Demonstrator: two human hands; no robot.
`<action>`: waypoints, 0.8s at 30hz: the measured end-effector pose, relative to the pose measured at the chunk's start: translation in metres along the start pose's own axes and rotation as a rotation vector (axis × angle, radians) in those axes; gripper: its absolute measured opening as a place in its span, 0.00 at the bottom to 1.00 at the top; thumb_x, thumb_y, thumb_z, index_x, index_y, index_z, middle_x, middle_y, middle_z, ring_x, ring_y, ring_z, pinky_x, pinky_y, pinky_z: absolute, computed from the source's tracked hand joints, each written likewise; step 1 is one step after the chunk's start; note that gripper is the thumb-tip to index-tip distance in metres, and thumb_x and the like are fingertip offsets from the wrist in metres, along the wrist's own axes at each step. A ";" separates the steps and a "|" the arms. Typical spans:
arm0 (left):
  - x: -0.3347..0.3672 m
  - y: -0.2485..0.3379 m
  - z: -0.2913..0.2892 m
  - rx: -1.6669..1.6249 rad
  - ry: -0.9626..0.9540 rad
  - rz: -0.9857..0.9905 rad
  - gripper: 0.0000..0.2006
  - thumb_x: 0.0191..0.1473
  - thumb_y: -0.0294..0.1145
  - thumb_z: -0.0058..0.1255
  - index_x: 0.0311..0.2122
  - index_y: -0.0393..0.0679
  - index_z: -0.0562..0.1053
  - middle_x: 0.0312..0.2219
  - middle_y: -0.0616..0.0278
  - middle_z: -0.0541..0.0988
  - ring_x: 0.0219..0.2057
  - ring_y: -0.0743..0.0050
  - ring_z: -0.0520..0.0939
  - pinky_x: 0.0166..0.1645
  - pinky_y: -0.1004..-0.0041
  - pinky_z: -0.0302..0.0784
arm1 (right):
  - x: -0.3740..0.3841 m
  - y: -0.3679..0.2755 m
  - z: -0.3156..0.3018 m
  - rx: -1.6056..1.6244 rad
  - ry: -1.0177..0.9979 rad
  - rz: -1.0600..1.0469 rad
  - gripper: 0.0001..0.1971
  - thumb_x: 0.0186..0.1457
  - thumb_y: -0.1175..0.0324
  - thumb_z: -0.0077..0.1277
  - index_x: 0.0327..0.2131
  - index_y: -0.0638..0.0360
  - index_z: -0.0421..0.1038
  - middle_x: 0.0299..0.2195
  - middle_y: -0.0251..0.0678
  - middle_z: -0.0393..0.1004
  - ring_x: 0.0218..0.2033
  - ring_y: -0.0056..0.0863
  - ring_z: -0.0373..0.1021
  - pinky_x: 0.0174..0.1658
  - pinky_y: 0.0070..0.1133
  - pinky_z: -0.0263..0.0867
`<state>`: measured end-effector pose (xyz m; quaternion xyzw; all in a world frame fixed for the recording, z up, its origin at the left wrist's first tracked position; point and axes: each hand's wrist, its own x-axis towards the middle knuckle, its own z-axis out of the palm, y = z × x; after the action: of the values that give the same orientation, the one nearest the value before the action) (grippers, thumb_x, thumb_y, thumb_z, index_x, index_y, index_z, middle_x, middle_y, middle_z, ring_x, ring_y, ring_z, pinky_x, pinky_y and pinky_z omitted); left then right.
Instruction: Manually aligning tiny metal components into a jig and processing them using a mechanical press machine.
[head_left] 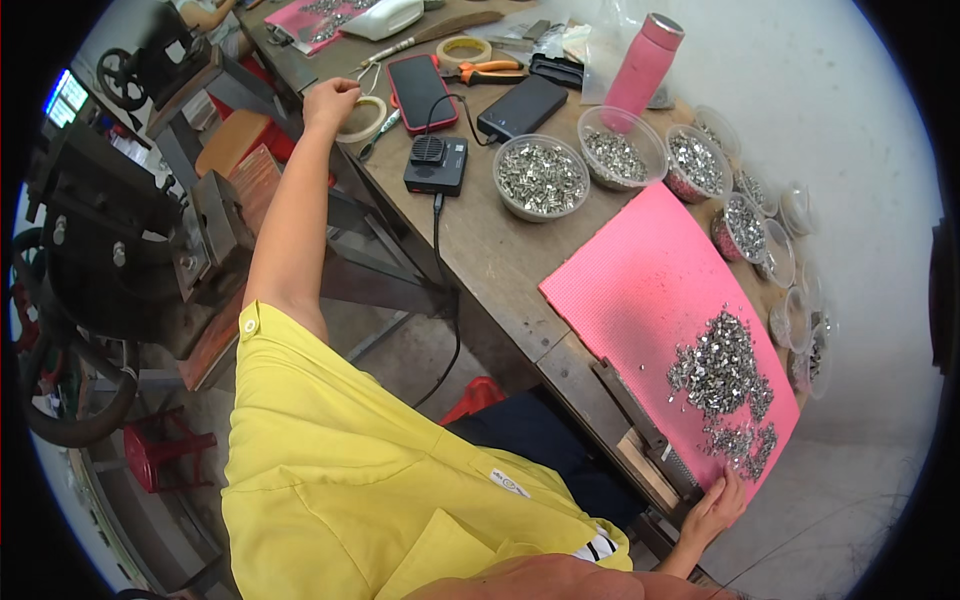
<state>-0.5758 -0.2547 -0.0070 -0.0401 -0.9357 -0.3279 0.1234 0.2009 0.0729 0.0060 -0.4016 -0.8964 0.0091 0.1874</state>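
Note:
My left arm reaches far out to the table's left edge. There my left hand [330, 103] is closed, its fingertips pressed together beside a roll of pale tape [362, 120] and a white cord [370, 76]. Whatever is in that pinch, if anything, is too small to make out. My right hand [718, 508] rests at the near corner of a pink textured mat [625, 270], fingers stretched out and lying on it. They are at the lower edge of a spread pile of small shiny metal pieces [722, 365].
Clear plastic tubs of metal pieces [541, 178] line the mat's far side and the wall. A pink bottle [645, 70], phone [422, 92], power bank [522, 108], cabled black device [436, 168] and orange-handled pliers [485, 72] lie beyond. A black machine [110, 240] stands left.

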 end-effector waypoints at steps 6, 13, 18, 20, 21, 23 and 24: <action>0.061 -0.016 0.048 0.048 0.060 0.231 0.14 0.57 0.36 0.54 0.48 0.55 0.82 0.45 0.54 0.84 0.49 0.50 0.82 0.55 0.58 0.76 | -0.042 0.044 0.025 -0.228 0.411 0.292 0.19 0.69 0.61 0.43 0.54 0.64 0.72 0.53 0.48 0.72 0.54 0.47 0.68 0.58 0.41 0.60; 0.111 -0.030 0.101 0.175 -0.115 0.200 0.29 0.61 0.39 0.51 0.67 0.61 0.62 0.61 0.52 0.72 0.57 0.40 0.76 0.60 0.52 0.71 | -0.063 0.066 0.047 -0.264 0.491 0.445 0.21 0.69 0.60 0.42 0.56 0.66 0.69 0.55 0.51 0.71 0.56 0.48 0.68 0.59 0.40 0.61; 0.136 -0.029 0.103 0.484 -0.078 0.212 0.20 0.64 0.39 0.45 0.60 0.55 0.72 0.56 0.52 0.76 0.57 0.45 0.77 0.59 0.54 0.74 | -0.061 0.059 0.047 -0.260 0.517 0.513 0.20 0.69 0.59 0.41 0.56 0.61 0.70 0.55 0.44 0.72 0.57 0.44 0.68 0.58 0.39 0.60; 0.129 -0.004 0.100 0.534 -0.136 0.158 0.19 0.65 0.39 0.42 0.58 0.53 0.74 0.55 0.53 0.76 0.56 0.46 0.77 0.58 0.54 0.74 | -0.062 0.055 0.046 -0.270 0.522 0.543 0.20 0.69 0.59 0.41 0.57 0.60 0.70 0.55 0.42 0.72 0.57 0.43 0.67 0.58 0.38 0.59; 0.124 0.003 0.098 0.574 -0.129 0.119 0.18 0.65 0.39 0.40 0.56 0.52 0.75 0.55 0.54 0.77 0.57 0.47 0.77 0.58 0.52 0.75 | -0.063 0.053 0.046 -0.268 0.528 0.533 0.20 0.69 0.59 0.41 0.57 0.59 0.70 0.55 0.42 0.72 0.57 0.42 0.68 0.57 0.38 0.59; 0.116 0.006 0.093 0.626 -0.080 0.044 0.18 0.65 0.41 0.39 0.54 0.50 0.76 0.55 0.55 0.77 0.57 0.47 0.77 0.57 0.48 0.74 | -0.058 0.051 0.048 -0.252 0.538 0.512 0.20 0.69 0.59 0.40 0.57 0.59 0.70 0.55 0.41 0.72 0.57 0.42 0.68 0.57 0.38 0.58; 0.109 0.007 0.089 0.634 -0.089 0.050 0.18 0.65 0.41 0.39 0.54 0.50 0.76 0.55 0.55 0.77 0.57 0.47 0.77 0.57 0.48 0.74 | -0.059 0.052 0.048 -0.258 0.528 0.519 0.20 0.69 0.59 0.40 0.57 0.59 0.70 0.55 0.41 0.72 0.57 0.42 0.68 0.57 0.38 0.58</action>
<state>-0.6980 -0.1940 -0.0419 -0.0368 -0.9945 -0.0149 0.0966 0.2575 0.0725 -0.0671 -0.6238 -0.6797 -0.1601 0.3509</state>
